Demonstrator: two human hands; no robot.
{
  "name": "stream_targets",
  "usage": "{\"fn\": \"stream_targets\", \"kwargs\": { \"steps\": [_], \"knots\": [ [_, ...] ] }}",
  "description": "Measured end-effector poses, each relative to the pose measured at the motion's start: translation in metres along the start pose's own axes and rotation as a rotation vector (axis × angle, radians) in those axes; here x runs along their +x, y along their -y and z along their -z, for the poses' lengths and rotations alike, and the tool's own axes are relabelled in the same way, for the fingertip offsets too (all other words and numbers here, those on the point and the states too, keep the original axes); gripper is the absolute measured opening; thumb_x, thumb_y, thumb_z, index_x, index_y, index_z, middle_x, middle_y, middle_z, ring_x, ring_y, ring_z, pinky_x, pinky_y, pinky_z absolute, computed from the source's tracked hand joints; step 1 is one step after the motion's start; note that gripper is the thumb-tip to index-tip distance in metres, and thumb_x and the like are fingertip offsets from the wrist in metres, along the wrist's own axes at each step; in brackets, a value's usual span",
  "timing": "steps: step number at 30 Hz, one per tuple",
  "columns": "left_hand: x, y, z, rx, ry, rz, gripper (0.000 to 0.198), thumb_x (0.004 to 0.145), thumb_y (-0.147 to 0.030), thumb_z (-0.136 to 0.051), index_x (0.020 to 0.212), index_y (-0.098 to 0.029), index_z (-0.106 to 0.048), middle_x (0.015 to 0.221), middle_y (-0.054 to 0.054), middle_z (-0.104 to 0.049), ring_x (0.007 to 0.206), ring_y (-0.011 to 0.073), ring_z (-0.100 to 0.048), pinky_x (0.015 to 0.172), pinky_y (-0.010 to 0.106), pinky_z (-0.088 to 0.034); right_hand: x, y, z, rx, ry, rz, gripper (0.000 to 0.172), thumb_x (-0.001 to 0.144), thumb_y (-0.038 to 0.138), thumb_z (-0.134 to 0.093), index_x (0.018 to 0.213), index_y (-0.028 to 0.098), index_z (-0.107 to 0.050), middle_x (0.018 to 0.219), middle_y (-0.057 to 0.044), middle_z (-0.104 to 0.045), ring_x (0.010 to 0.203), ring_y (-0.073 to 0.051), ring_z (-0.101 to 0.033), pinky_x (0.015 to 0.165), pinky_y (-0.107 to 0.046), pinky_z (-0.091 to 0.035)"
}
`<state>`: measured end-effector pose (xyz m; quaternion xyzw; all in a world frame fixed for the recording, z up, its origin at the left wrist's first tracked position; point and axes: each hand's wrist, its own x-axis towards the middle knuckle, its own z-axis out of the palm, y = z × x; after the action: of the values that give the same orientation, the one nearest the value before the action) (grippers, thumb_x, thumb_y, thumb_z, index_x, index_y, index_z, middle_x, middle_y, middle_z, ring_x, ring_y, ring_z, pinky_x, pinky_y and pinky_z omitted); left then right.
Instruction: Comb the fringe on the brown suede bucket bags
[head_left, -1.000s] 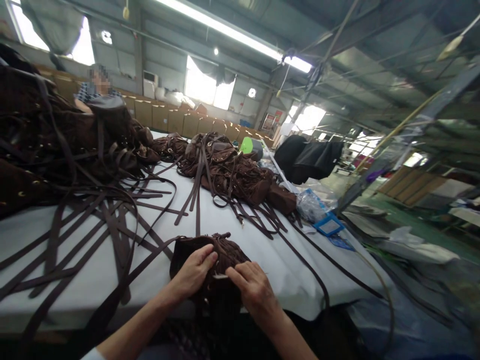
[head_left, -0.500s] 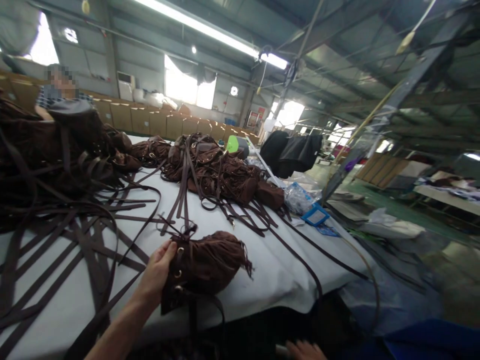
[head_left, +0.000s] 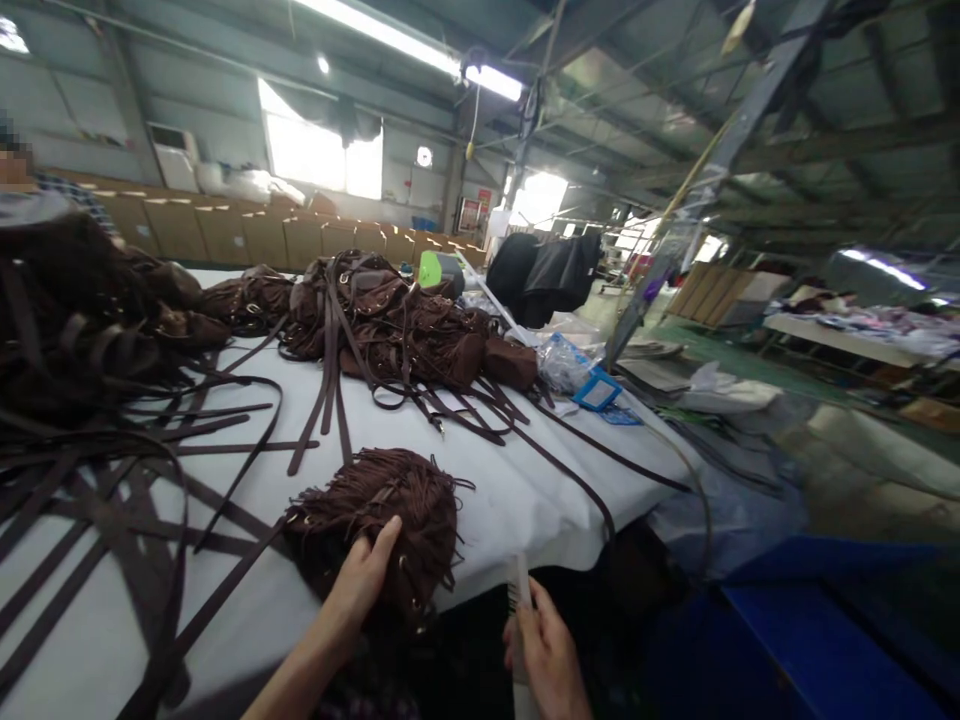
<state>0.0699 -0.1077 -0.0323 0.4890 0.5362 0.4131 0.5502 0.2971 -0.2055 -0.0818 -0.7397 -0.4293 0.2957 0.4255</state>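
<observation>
A dark brown fringed bag (head_left: pixel 397 500) with gold-coloured rings is in front of me at the table's near edge. My left hand (head_left: pixel 364 575) grips the bag, thumb lying over its fringe and the other fingers largely hidden by it. To the right, just off the table edge, my right hand (head_left: pixel 544 635) is closed around a pale, flat, narrow tool (head_left: pixel 521 580) that points upward. Dark marks run along the tool's left side; its exact kind is unclear. The tool and the bag are apart.
Brown bags (head_left: pixel 405 330) lie heaped across the white-covered table (head_left: pixel 495 480), with a larger pile (head_left: pixel 82 310) at left. Long straps (head_left: pixel 142 530) trail over the left side. Behind that pile is a person (head_left: pixel 52 190). A blue bin (head_left: pixel 817 640) stands at lower right.
The bag has been turned, its fringe now facing up, and my left hand has shifted right along it. My right hand has risen into view holding the pale tool. The camera view has swung right.
</observation>
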Motion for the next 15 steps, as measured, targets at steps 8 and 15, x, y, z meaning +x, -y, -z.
{"fn": "stream_targets", "kwargs": {
  "steps": [8,15],
  "knots": [
    [-0.013,-0.002,-0.019,0.140,-0.060,-0.097,0.042,0.081,-0.043,-0.048,0.099,-0.011,-0.068,0.106,0.015,-0.069,0.119,0.0326,-0.054,0.107,0.042,-0.035,-0.012,0.046,-0.059,-0.466,-0.060,0.900,0.049,0.095,0.022,-0.030,0.143,0.012,-0.031,0.105,-0.015,-0.069,0.067,-0.016,-0.069,0.061,-0.021,-0.054],
    [-0.024,0.007,-0.008,0.026,-0.209,0.019,0.038,0.077,-0.043,-0.060,0.103,-0.016,-0.066,0.117,0.012,-0.065,0.128,0.0319,-0.044,0.113,0.044,-0.025,0.033,-0.019,-0.022,-0.985,-0.156,0.511,0.055,0.084,0.004,-0.038,0.138,0.011,-0.040,0.066,-0.008,-0.070,0.057,-0.016,-0.066,0.055,-0.020,-0.051]
  ]
}}
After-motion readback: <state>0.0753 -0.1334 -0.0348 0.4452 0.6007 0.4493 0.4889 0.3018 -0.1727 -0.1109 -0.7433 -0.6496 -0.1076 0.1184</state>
